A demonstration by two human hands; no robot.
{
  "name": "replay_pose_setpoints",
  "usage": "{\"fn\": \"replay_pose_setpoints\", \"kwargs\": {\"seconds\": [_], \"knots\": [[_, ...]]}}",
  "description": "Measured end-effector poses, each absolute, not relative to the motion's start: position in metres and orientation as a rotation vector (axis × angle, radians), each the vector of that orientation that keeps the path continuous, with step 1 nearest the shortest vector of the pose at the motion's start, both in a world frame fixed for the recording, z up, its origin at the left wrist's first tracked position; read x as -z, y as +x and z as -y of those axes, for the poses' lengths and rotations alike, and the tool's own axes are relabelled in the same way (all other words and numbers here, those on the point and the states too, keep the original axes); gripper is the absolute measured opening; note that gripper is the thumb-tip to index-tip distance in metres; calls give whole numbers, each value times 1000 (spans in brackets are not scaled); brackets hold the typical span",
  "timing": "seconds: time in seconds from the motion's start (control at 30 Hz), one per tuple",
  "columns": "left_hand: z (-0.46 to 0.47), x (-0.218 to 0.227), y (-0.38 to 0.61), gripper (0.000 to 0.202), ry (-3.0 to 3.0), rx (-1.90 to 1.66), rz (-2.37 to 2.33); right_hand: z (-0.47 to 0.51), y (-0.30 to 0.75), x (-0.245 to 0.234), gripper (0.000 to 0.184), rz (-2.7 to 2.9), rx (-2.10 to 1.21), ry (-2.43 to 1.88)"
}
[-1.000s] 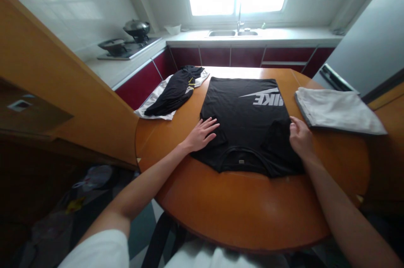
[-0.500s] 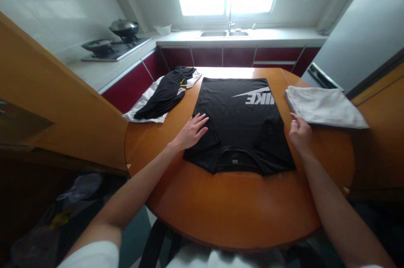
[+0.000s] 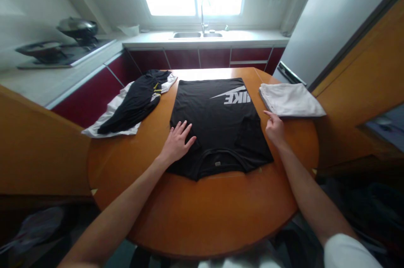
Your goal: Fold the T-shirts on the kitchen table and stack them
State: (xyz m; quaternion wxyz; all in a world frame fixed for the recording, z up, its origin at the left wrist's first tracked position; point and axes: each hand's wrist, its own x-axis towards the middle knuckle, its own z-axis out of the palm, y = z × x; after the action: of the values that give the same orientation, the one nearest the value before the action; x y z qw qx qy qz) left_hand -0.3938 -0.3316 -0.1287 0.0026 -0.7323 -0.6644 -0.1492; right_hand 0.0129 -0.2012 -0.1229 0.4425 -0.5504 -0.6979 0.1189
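A black T-shirt (image 3: 217,120) lies spread flat on the wooden table, its neck opening towards me and its white printed lettering upside down at the far right. My left hand (image 3: 177,141) rests on the shirt's left side, fingers spread. Just beyond the shirt's right edge, my right hand (image 3: 275,128) hovers or rests over the table; which one I cannot tell. Its index finger is stretched out, the other fingers are bent, and nothing shows in it. Close ahead of that hand is a folded white garment (image 3: 290,99) with a dark layer under its edge.
At the table's (image 3: 217,213) far left lies a loose heap of black and white clothes (image 3: 135,99). Behind stand a counter with a sink (image 3: 187,35) and a stove with a covered pan (image 3: 78,28). A refrigerator (image 3: 328,19) rises at the right, beyond the table.
My view has turned to the right, so everything appears further left. My left hand sits slightly nearer the collar on the shirt. The right hand stays beside the shirt's right edge.
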Motion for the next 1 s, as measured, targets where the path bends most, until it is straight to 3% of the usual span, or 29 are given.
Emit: {"fn": "replay_pose_setpoints", "kwargs": {"seconds": [0.2, 0.4, 0.53, 0.77, 0.9, 1.0], "knots": [[331, 135, -393, 65, -2334, 498, 2084, 210, 1, 121, 51, 2070, -378, -1279], [324, 113, -417, 61, -2146, 1076, 2138, 224, -22, 131, 63, 2355, -280, -1408], [326, 107, -437, 64, -2011, 1193, 2209, 225, -23, 140, 66, 2325, -217, -1431], [343, 114, -421, 56, -2272, 772, 2209, 218, -14, 151, 61, 2237, -231, -1404], [350, 122, -412, 60, -2480, 346, 2138, 216, -9, 155, 59, 2177, -248, -1427], [351, 124, -413, 62, -2505, 231, 2129, 213, -4, 157, 59, 2138, -261, -1441]]}}
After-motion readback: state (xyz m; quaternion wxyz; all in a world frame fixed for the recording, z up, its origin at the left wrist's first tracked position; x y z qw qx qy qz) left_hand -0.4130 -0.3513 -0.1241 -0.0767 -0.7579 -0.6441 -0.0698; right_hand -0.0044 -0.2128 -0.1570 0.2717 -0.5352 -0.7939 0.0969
